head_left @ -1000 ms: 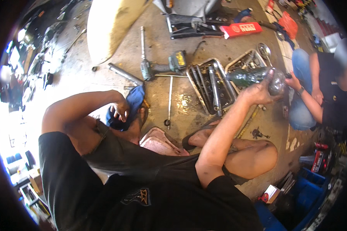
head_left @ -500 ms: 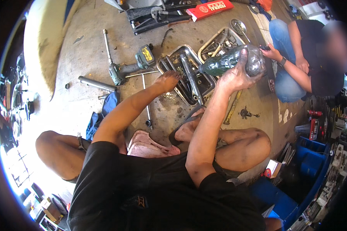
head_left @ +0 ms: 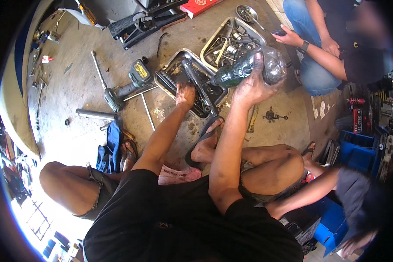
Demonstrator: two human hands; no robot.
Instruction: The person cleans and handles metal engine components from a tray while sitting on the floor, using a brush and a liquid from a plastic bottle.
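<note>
My right hand (head_left: 252,88) is wrapped round a clear plastic bottle (head_left: 238,72) with dark contents. The bottle lies tilted, its neck end over the right side of a metal tray (head_left: 167,62). In that tray are a long coil spring (head_left: 166,81) and a long metal tube with an end fitting (head_left: 198,83), wet with dark fluid. My left hand (head_left: 186,95) reaches into the tray between the spring and the tube. Its fingertips are dark and blend with the parts, so their grip is unclear.
A second tray (head_left: 204,51) holds sockets and wrenches. Left of my tray lie a cordless impact wrench (head_left: 114,97) and a metal pipe (head_left: 94,114). A person (head_left: 312,48) crouches at the right holding a dark object; another person's leg (head_left: 312,192) shows at lower right, by blue bins (head_left: 358,146).
The view has shifted, so the trays sit further left. My left hand has moved a little nearer to me within the tray. Another person's leg has come in at lower right.
</note>
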